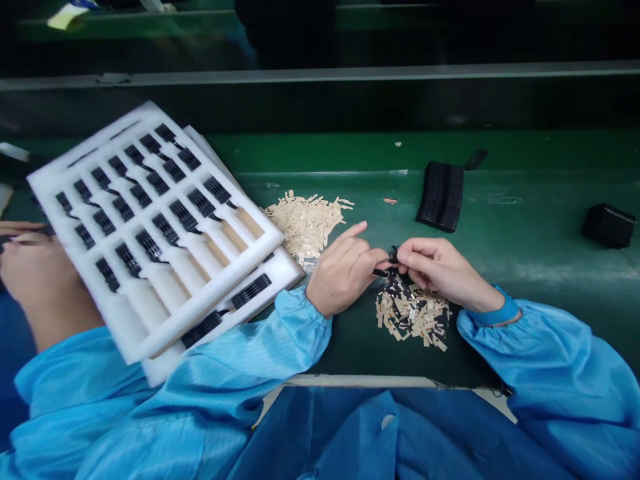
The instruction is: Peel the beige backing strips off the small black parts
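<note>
Smooth green tabletop point(525, 287) spreads across my feed, bearing a white rectangular foam tray point(269, 235) of black comb-like parts point(183, 216). Right of that tray, the left hand point(345, 270) and right hand point(443, 267) meet by a heap of flat beige-and-black strips point(415, 315), fingertips clamped on a small black piece point(393, 257) (its shape escapes me).

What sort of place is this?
Probably a small-parts factory workshop: a long green work surface, white foam trays with rows of black parts, and a heap of small beige and black pieces.
</note>
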The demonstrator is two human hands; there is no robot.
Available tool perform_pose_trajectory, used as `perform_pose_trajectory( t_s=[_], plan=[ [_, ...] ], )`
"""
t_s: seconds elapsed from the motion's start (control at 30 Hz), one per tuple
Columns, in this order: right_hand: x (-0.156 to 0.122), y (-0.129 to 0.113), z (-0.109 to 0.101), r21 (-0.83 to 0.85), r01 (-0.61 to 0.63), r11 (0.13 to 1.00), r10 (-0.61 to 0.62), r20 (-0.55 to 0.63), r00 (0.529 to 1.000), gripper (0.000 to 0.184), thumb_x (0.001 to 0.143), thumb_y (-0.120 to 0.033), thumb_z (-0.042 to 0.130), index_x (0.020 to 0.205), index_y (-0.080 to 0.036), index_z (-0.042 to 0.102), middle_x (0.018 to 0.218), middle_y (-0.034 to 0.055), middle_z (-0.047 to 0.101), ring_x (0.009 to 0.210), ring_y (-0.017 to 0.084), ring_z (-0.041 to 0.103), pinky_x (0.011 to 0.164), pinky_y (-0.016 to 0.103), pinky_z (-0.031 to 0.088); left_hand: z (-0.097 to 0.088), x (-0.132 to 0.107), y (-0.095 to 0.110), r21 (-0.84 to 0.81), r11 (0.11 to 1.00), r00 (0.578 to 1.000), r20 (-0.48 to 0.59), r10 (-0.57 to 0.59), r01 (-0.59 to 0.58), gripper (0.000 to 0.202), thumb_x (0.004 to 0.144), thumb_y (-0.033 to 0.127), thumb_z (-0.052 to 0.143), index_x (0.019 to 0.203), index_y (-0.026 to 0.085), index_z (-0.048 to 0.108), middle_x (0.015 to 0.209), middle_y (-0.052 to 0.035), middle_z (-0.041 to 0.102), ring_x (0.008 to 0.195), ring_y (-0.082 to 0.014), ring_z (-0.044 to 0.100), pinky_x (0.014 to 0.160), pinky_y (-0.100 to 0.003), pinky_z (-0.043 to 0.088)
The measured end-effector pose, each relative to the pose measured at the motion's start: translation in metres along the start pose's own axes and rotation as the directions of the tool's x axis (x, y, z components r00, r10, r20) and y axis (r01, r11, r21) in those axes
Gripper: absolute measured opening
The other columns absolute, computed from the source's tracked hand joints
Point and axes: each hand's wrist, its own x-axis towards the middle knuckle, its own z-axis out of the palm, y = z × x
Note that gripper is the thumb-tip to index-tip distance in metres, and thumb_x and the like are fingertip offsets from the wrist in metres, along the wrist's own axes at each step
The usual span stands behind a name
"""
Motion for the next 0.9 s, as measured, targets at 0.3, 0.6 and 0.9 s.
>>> perform_pose_trajectory(
  t_s=[0.3,0.6,0.9],
  plan=[
    [0.004,0.002,0.004,-0.077,0.114,0.99,-0.132,-0.281,0.951,0.023,0.08,-0.037,0.076,0.081,-0.017,0.064,0.055,-0.0055,0.05,0.045,0.006,0.039,0.043,0.021,0.027,-0.002,0.002,0.009,-0.414,0.718,0.828,0.237,-0.508,0.559,0.04,0.091,0.034,0.069,0.124,0.019,0.054,0.091,-0.0017,0.06,0.074,-0.0129,0.059,0.076,-0.031,0.055],
    [0.004,0.018,0.007,-0.362,0.247,0.899,-0.352,-0.26,0.899,0.014,0.084,-0.03,0.072,0.08,-0.019,0.065,0.07,0.001,0.062,0.056,0.011,0.052,0.051,0.025,0.043,-0.005,0.012,0.016,-0.666,-0.216,0.563,0.729,-0.389,0.714,0.031,0.093,0.014,0.06,0.124,0.012,0.061,0.117,-0.0143,0.071,0.098,-0.018,0.072,0.099,-0.04,0.056],
    [0.0,0.018,0.012,-0.5,0.272,0.823,-0.45,-0.279,0.849,0.013,0.087,-0.027,0.068,0.079,-0.021,0.06,0.068,-0.0007,0.058,0.055,0.011,0.051,0.051,0.027,0.043,0.005,0.009,0.023,-0.722,-0.278,0.57,0.679,-0.463,0.634,0.029,0.089,0.01,0.064,0.118,0.013,0.063,0.107,-0.0104,0.078,0.097,-0.0181,0.076,0.099,-0.039,0.059]
  ],
)
